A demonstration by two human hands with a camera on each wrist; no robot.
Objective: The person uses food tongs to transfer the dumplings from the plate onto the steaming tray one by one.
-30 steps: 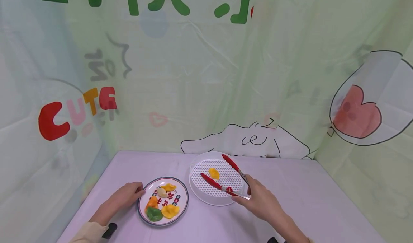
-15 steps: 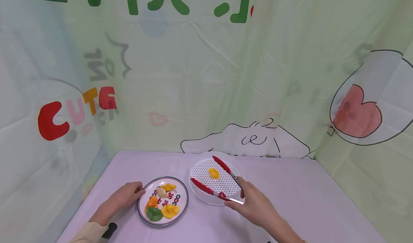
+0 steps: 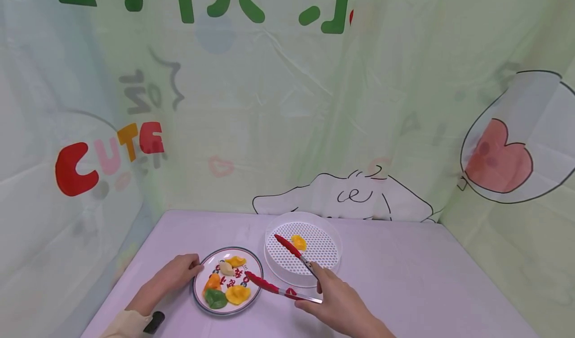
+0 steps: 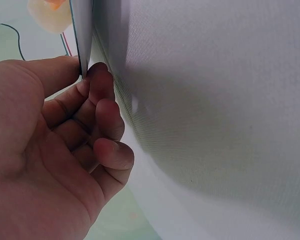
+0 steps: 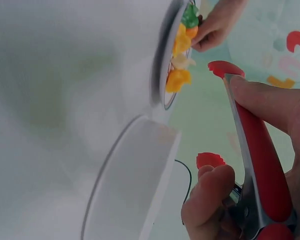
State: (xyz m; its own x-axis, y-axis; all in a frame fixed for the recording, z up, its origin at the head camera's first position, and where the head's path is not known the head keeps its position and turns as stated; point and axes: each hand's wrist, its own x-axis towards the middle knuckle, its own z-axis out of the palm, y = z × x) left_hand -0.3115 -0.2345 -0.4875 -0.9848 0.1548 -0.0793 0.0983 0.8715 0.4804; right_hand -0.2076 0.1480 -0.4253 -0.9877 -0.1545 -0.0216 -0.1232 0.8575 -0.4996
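Note:
My left hand [image 3: 178, 270] pinches the rim of a round plate [image 3: 257, 290] between thumb and fingertips, as the left wrist view shows. On the plate lie several dumplings: a green one [image 3: 215, 298], an orange one [image 3: 213, 281], yellow ones [image 3: 237, 294] and a pale one [image 3: 226, 268]. In my right hand [image 3: 334, 298] are red-tipped metal tongs [image 5: 262, 160], gripped with their arms spread apart. Nothing sits between the tongs' tips; one tip is over the plate's right side, the other over the white steamer basket [image 3: 330, 255]. A single yellow dumpling [image 3: 299, 242] lies in that basket.
A pale lilac cloth covers the table [image 3: 404, 273]. Behind it hangs a printed curtain [image 3: 287, 103], with more curtain along both sides. The basket's raised wall [image 5: 135, 175] stands close to the plate's right edge.
My right hand has moved left and toward me with the spread tongs, from above the basket to between basket and plate. The left hand stays on the plate's rim.

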